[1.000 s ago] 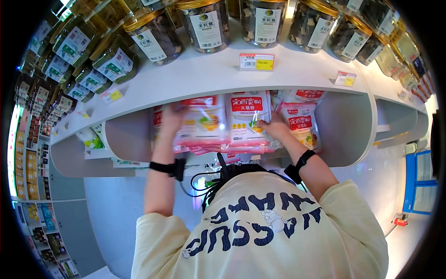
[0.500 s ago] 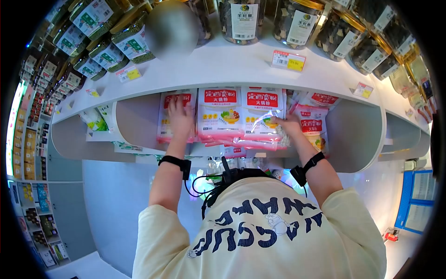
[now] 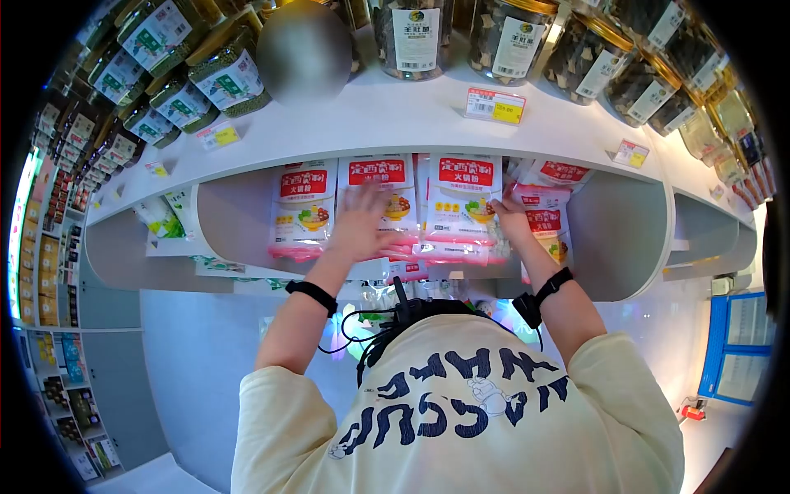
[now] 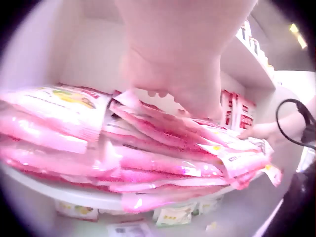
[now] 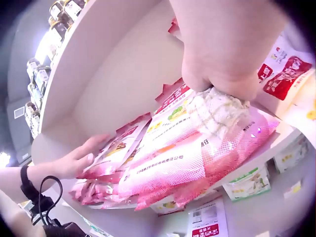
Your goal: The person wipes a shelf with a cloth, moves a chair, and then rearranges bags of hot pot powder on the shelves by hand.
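Observation:
White-and-pink packets of hot pot noodles lie in stacks in a shelf compartment. My left hand point(image 3: 362, 222) spreads its fingers over the middle packet point(image 3: 393, 206), blurred by motion. Left of it lies another packet point(image 3: 303, 210). My right hand point(image 3: 512, 224) is at the right edge of the right stack's top packet point(image 3: 461, 193), thumb side against it. Under that hand a pale checked cloth point(image 5: 217, 112) is bunched in the grip, draped over the packets. The right fingers are mostly hidden in the right wrist view.
More packets point(image 3: 545, 218) lean at the compartment's right. Overhead, the white shelf top point(image 3: 346, 123) carries jars point(image 3: 415, 41) and a price tag point(image 3: 494, 105). The compartment's curved side walls point(image 3: 621, 235) stand at both ends. Other packages point(image 5: 247, 183) sit on a lower shelf.
My left hand has moved right from the left packet to the middle one. The middle and right stacks now show a gap between them. My right hand stays at the right stack's edge.

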Available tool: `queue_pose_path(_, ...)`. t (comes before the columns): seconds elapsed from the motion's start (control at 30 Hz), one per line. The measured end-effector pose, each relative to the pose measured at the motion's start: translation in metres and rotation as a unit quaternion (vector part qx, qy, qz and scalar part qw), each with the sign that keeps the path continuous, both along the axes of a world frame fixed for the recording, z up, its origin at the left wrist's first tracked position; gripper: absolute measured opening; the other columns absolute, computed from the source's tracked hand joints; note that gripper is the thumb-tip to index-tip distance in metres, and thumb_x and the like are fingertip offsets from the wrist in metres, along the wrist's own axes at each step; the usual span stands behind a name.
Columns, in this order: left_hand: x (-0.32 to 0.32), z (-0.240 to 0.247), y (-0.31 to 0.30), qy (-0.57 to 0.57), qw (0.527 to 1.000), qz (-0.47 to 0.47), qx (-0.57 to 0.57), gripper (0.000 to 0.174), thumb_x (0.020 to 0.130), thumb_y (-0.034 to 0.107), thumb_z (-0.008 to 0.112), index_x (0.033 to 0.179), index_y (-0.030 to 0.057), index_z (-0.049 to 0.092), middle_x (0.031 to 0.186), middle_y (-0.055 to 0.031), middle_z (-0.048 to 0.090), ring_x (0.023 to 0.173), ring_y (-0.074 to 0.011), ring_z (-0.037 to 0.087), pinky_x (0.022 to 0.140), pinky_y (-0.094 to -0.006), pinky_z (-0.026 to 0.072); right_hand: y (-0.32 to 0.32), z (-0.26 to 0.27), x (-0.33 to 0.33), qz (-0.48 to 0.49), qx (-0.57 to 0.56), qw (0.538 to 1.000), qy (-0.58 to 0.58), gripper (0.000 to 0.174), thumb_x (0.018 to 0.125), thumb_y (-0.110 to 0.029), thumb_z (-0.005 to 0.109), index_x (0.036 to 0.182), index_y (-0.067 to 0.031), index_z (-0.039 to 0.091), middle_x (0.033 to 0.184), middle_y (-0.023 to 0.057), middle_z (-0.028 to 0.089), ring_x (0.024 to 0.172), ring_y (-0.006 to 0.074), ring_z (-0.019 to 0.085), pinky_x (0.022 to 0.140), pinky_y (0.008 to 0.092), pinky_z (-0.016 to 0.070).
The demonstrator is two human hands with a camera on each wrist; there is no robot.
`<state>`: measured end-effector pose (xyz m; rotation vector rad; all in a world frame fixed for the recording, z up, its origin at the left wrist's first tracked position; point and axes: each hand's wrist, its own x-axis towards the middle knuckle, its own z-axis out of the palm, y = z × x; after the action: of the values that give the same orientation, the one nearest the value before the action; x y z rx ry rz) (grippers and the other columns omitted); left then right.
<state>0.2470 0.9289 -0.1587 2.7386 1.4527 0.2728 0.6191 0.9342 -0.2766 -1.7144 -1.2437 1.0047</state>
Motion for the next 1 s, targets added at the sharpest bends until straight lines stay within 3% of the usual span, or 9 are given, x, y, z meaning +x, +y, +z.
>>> queue_pose_path(0.17,0.064,0.015,-0.018,0.063,0.973,-0.22,-0.019,0.1,0.07,0.052,0.078,0.152,0.0213,0.03,0.156,-0.0162,0.027,0.144,-0.0375,0.024,0.116,-0.0575,0.0217,0.021,0.05,-0.026,0.049,-0.085,0.984,-0.149,0.037,0.096,-0.035,0.059,0.113,-0.0043,0.068,0.099,0.015,0.071,0.088,0.0242,0.067,0.081,0.0329,0.0496)
queue_pose_path(0.3,0.101,0.004,-0.014,0.171,0.963,-0.208,0.01,0.098,0.073,0.049,0.077,0.153,0.0215,0.027,0.158,-0.0156,0.023,0.144,-0.0395,0.023,0.113,-0.061,0.025,0.024,0.054,-0.013,0.126,-0.042,0.942,-0.308,0.05,0.094,-0.051,0.052,0.104,-0.0048,0.069,0.099,0.0198,0.069,0.095,0.035,0.066,0.084,0.0413,0.0503)
queue_pose_path(0.43,0.12,-0.009,-0.006,0.174,0.974,-0.141,-0.025,0.093,0.077,0.045,0.075,0.152,0.02,0.027,0.158,-0.0158,0.023,0.144,-0.0408,0.024,0.111,-0.0622,0.0275,0.022,0.026,0.035,0.009,-0.044,0.96,-0.277,0.042,0.093,-0.042,0.054,0.102,-0.0028,0.069,0.1,0.0221,0.068,0.096,0.0376,0.066,0.083,0.0443,0.0512)
queue_pose_path(0.53,0.121,-0.031,0.003,0.146,0.983,-0.116,0.003,0.088,0.079,0.044,0.073,0.15,0.015,0.031,0.154,-0.0172,0.029,0.143,-0.0407,0.026,0.111,-0.0618,0.0268,-0.007,-0.003,0.056,0.124,-0.062,0.959,-0.247,0.043,0.089,-0.041,0.057,0.105,-0.0025,0.068,0.105,0.0231,0.067,0.095,0.04,0.066,0.083,0.0471,0.0521)
queue_pose_path(0.6,0.129,-0.021,-0.002,0.163,0.981,-0.104,-0.001,0.085,0.079,0.044,0.072,0.149,0.0133,0.033,0.152,-0.0182,0.032,0.143,-0.04,0.027,0.112,-0.0616,0.0256,-0.027,0.017,0.038,0.095,-0.155,0.947,-0.264,0.041,0.085,-0.037,0.063,0.103,-0.0003,0.068,0.099,0.0256,0.067,0.091,0.0401,0.066,0.081,0.0453,0.0525)
queue_pose_path(0.73,0.133,-0.025,-0.009,0.133,0.967,-0.213,0.054,0.087,0.076,0.052,0.071,0.147,0.0143,0.036,0.152,-0.0193,0.031,0.143,-0.0368,0.026,0.113,-0.0612,0.0228,-0.034,0.013,0.018,0.033,-0.143,0.961,-0.234,0.041,0.082,-0.032,0.068,0.107,0.0004,0.067,0.094,0.0249,0.069,0.084,0.0345,0.068,0.078,0.0411,0.0536)
queue_pose_path(0.77,0.136,-0.018,-0.012,0.148,0.953,-0.263,0.021,0.091,0.074,0.056,0.071,0.149,0.0195,0.034,0.154,-0.0186,0.027,0.144,-0.039,0.022,0.112,-0.065,0.021,-0.028,0.001,0.021,0.09,-0.172,0.973,-0.122,0.043,0.083,-0.031,0.069,0.113,0.0001,0.065,0.094,0.0207,0.07,0.082,0.0279,0.068,0.077,0.0373,0.0537)
queue_pose_path(0.87,0.146,0.0,-0.021,0.197,0.934,-0.296,-0.025,0.093,0.074,0.057,0.071,0.151,0.0258,0.031,0.156,-0.0182,0.023,0.144,-0.0422,0.02,0.11,-0.0695,0.0197,-0.041,-0.029,-0.004,0.026,-0.104,0.993,0.041,0.041,0.084,-0.031,0.068,0.112,-0.0004,0.066,0.095,0.0179,0.071,0.083,0.0242,0.068,0.077,0.0355,0.0535)
queue_pose_path(1.0,0.154,-0.02,-0.012,0.205,0.944,-0.259,0.013,0.09,0.077,0.052,0.071,0.152,0.0271,0.029,0.158,-0.014,0.023,0.145,-0.0432,0.016,0.108,-0.071,0.0207,-0.031,0.01,0.032,0.229,-0.112,0.961,-0.111,0.039,0.091,-0.035,0.059,0.116,-0.0065,0.067,0.099,0.0152,0.071,0.087,0.0262,0.068,0.081,0.0368,0.0525)
